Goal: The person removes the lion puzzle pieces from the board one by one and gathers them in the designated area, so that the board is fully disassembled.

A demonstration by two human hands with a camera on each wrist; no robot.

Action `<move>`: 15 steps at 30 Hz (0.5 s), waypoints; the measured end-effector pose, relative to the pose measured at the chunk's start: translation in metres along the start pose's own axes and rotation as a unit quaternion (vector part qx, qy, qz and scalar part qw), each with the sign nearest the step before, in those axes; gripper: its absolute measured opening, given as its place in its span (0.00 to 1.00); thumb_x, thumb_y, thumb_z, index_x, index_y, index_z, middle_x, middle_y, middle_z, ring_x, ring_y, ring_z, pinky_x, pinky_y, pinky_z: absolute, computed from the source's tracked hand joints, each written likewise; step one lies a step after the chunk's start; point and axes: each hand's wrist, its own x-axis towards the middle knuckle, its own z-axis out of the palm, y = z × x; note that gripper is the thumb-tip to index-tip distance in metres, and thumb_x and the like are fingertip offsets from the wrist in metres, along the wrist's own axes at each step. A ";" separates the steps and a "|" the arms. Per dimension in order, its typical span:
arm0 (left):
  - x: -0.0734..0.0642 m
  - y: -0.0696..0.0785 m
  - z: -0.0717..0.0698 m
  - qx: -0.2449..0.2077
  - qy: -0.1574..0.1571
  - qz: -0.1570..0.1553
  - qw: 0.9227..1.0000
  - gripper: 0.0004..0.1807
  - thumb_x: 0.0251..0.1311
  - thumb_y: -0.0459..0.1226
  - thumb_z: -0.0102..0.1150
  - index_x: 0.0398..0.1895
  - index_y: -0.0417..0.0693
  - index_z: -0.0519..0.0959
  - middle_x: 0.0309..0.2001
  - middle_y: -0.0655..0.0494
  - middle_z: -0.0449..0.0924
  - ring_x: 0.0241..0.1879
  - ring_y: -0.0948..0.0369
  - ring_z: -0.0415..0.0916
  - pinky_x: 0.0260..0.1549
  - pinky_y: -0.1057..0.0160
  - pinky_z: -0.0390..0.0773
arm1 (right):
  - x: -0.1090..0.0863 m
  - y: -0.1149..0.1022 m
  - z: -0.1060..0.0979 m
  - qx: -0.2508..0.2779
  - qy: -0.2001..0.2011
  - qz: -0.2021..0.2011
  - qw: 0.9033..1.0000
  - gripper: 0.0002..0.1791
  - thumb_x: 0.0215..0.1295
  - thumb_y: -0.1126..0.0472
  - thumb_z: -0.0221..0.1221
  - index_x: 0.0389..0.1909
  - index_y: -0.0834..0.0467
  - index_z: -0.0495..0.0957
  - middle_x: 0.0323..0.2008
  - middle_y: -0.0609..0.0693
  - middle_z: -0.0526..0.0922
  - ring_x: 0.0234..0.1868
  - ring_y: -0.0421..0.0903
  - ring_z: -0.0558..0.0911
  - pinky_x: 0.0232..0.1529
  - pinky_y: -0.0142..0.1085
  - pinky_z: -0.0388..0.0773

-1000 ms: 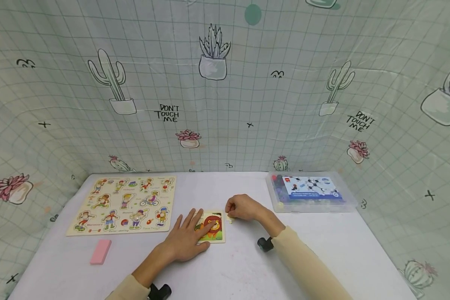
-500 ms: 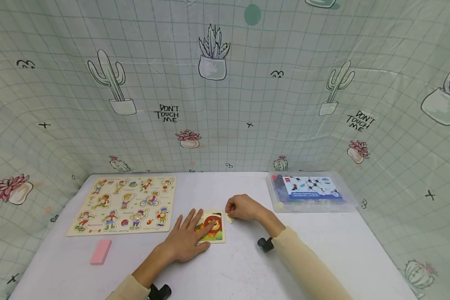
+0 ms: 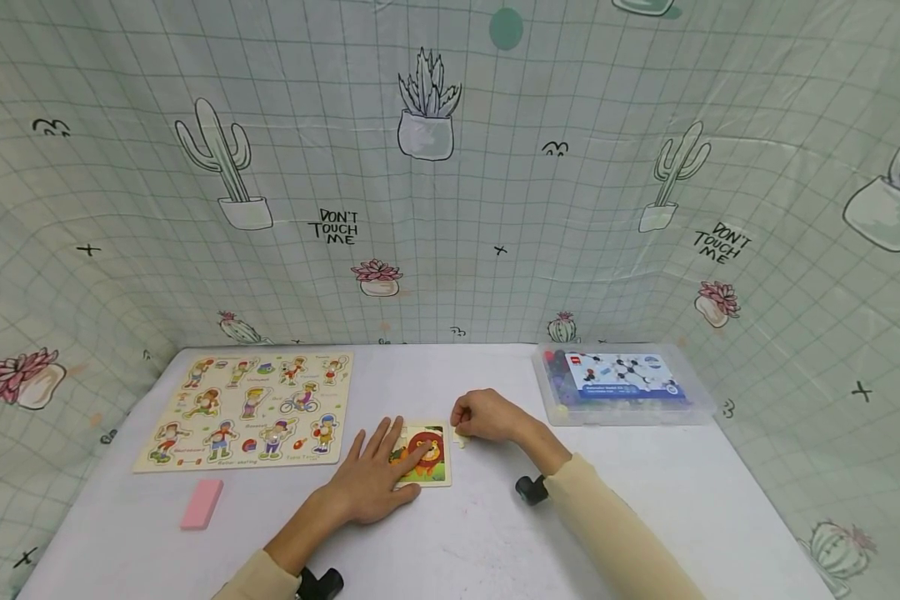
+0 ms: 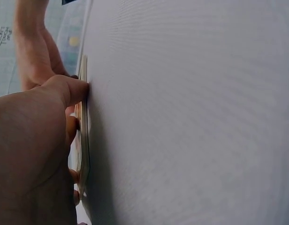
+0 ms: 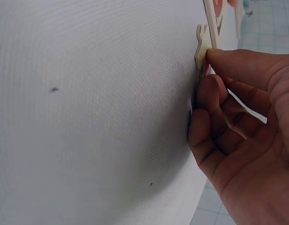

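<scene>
Gridded cloth (image 3: pixel 450 200) printed with potted cacti hangs behind a white table (image 3: pixel 465 550). Low in the head view's centre, the left hand (image 3: pixel 372 482) lies with fingers spread over a small lion puzzle (image 3: pixel 437 477), its thumb at the near edge. Just right of that, the right hand (image 3: pixel 489 414) pinches a pale, knobbed piece (image 5: pixel 202 42) between thumb and forefinger, beside the puzzle's edge. Left of centre lies a board of sports figures (image 3: pixel 277 387), with a pink block (image 3: pixel 202 504) below it; a clear plastic case (image 3: pixel 622 412) sits at centre right.
</scene>
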 end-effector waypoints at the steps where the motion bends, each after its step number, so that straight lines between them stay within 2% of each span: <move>1: 0.000 0.000 0.000 -0.002 0.000 -0.001 1.000 0.34 0.71 0.56 0.50 0.77 0.60 0.63 0.80 0.40 0.43 0.80 0.43 0.37 0.72 0.34 0.44 | 0.000 0.000 0.000 0.000 0.000 -0.001 1.000 0.02 0.64 0.63 0.66 0.35 0.58 0.83 0.26 0.43 0.79 0.30 0.40 0.75 0.34 0.33 0.74; 10: 0.002 -0.005 0.002 -0.006 -0.007 -0.006 1.000 0.34 0.71 0.57 0.49 0.78 0.62 0.62 0.81 0.42 0.40 0.80 0.43 0.34 0.72 0.34 0.41 | 0.001 -0.003 0.001 -0.002 0.001 -0.003 1.000 0.03 0.63 0.64 0.67 0.34 0.58 0.83 0.26 0.43 0.78 0.30 0.40 0.75 0.34 0.33 0.73; 15: 0.002 -0.005 0.003 -0.008 -0.001 0.002 1.000 0.34 0.72 0.57 0.49 0.78 0.61 0.62 0.81 0.40 0.40 0.80 0.43 0.35 0.72 0.34 0.42 | 0.002 -0.001 0.001 0.002 0.001 -0.001 1.000 0.02 0.63 0.63 0.67 0.33 0.57 0.82 0.26 0.43 0.78 0.30 0.40 0.75 0.34 0.34 0.73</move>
